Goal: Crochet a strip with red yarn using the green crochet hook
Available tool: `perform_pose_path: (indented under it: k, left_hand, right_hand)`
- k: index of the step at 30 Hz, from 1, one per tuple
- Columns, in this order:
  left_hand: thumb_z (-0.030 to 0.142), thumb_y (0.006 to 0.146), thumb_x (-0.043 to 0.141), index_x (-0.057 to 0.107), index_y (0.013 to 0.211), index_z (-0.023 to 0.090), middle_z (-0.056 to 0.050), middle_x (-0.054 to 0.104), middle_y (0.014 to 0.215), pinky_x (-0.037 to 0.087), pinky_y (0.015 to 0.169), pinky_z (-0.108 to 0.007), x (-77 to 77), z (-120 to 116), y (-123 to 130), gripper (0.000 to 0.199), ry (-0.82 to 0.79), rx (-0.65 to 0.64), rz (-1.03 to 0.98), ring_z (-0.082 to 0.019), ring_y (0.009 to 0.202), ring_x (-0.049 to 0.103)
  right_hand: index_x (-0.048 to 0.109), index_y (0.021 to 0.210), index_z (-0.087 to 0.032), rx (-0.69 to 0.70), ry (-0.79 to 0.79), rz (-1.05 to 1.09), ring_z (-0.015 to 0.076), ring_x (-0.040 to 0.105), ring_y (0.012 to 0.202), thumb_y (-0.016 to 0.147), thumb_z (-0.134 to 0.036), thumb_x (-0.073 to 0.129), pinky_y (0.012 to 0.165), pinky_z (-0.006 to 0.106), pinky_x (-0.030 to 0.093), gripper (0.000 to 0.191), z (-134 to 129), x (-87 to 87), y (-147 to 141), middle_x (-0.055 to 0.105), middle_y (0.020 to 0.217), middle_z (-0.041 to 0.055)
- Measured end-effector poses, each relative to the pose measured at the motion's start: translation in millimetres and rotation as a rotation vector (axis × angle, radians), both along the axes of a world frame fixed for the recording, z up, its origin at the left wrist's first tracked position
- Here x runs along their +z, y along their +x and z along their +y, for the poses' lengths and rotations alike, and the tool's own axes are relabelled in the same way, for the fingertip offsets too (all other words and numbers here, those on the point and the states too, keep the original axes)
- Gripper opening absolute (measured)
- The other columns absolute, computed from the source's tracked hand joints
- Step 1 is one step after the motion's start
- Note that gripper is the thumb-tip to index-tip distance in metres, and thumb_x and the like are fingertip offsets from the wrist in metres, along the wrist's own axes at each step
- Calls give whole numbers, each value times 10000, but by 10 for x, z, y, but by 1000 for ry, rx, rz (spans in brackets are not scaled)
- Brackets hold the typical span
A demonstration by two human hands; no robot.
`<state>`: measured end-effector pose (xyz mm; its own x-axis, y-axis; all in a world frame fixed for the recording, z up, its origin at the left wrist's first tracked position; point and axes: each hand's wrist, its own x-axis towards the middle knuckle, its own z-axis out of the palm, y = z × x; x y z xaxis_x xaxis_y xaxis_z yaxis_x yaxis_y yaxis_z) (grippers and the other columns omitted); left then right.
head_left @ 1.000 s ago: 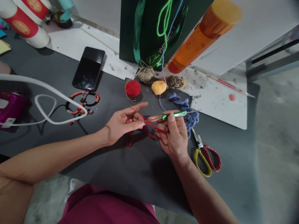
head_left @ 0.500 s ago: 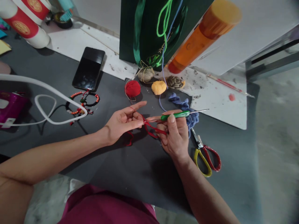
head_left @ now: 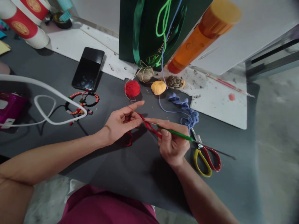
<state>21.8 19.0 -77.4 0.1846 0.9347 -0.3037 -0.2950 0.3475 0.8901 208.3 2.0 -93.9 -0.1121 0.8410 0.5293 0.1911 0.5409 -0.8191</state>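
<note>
My left hand (head_left: pixel 121 124) pinches red yarn (head_left: pixel 150 128) between thumb and fingers, its index finger stretched out with a strand over it. To its right, my right hand (head_left: pixel 174 140) is closed around the green handle of a crochet hook (head_left: pixel 176 133). The hook's thin front end reaches the yarn at my left fingertips, and its rear metal end points right, above the scissors. Part of the red yarn runs under my right fingers. A red yarn ball (head_left: pixel 132 89) and a yellow yarn ball (head_left: pixel 158 87) sit beyond my hands.
Scissors (head_left: pixel 203 155) and a curly blue crocheted piece (head_left: pixel 183 104) lie right of my right hand. A phone (head_left: pixel 88 68), beaded bracelets (head_left: pixel 81 104) and a white cable (head_left: pixel 46 81) are at left. Behind stand a green bag (head_left: pixel 128 34) and an orange bottle (head_left: pixel 198 40).
The crochet hook has swung so its rear end points down to the right and its front end meets the red yarn. My right hand has turned slightly; my left hand is nearly unmoved.
</note>
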Motion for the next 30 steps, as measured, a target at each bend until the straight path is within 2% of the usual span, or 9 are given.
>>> perform_pose_path:
  k: [2,5,10,13,17,24,30]
  left_hand:
    - [199,711,862,696,1327,172,48,643,720,496,730,-257,7,1,2,638,-4,-5,-4,-96,708,584]
    - [196,703,870,682,1346,157,46,653,713,495,727,-256,13,2,2,671,-26,-19,-7,-97,705,588]
    - [191,711,867,664,1376,154,46,664,708,505,758,-270,18,0,0,696,-47,-7,-8,-100,704,589]
    - [207,708,876,659,1383,151,40,666,719,511,760,-270,13,-2,2,711,-34,5,1,-106,715,604]
    - [207,716,870,670,1373,175,32,677,732,525,751,-277,-8,-5,1,687,-4,9,12,-120,725,620]
    - [192,724,851,680,1366,176,16,694,737,521,724,-277,-17,-9,-1,665,34,9,25,-126,718,617]
    - [196,725,846,705,1335,187,20,677,726,508,712,-285,4,-7,4,627,35,33,36,-129,706,598]
  right_hand:
    - [695,1121,-283,39,55,-20,235,810,998,1037,-247,553,806,393,655,169,7,1,-10,840,1082,66]
    - [684,1165,-287,40,69,-14,228,809,1019,1030,-213,558,833,395,653,198,4,-18,-20,835,1116,65]
    - [668,1110,-292,-54,-45,-11,245,821,955,1034,-251,563,886,456,666,137,-12,-24,-29,845,1052,58]
    - [678,1065,-274,-72,-58,3,238,823,951,1030,-282,579,842,422,682,105,1,-11,-39,848,1029,57]
    - [686,1064,-269,-36,-35,6,232,814,1026,1006,-238,617,827,395,701,95,17,-42,-43,842,1092,50]
    - [680,1099,-266,8,8,-36,211,818,1013,954,-118,666,806,347,696,208,36,-84,-39,843,1096,43]
    - [678,1049,-276,-29,40,-9,230,829,943,981,-204,644,764,372,699,104,36,-49,-37,851,1029,40]
